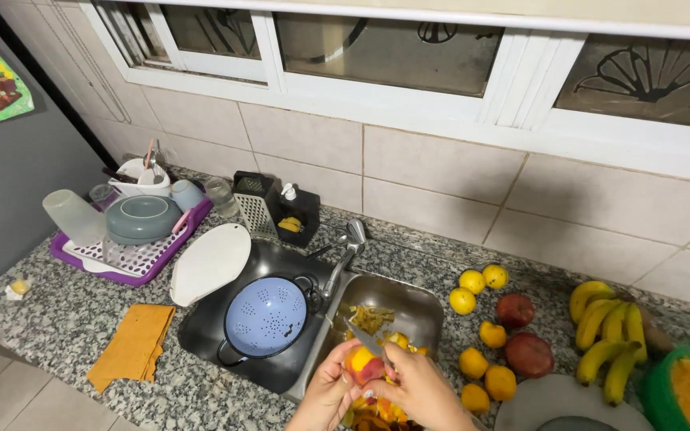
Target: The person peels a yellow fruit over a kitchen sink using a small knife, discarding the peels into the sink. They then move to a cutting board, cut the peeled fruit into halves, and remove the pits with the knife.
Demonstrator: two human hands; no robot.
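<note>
Both our hands work over the right sink basin (pixel 409 315) so the peelings drop in: our left hand (pixel 325 393) is clasped around a peach (pixel 363 365), our right hand (pixel 421 391) grips a knife (pixel 365 338) against its skin. Leftward, an orange cloth (pixel 133 343) lies at the counter's (pixel 65 319) front edge; a blue colander (pixel 265 317) sits in the left basin. Rightward, fruit waits near the back edge: lemons (pixel 473 289), apples (pixel 515 310), bananas (pixel 610 335).
</note>
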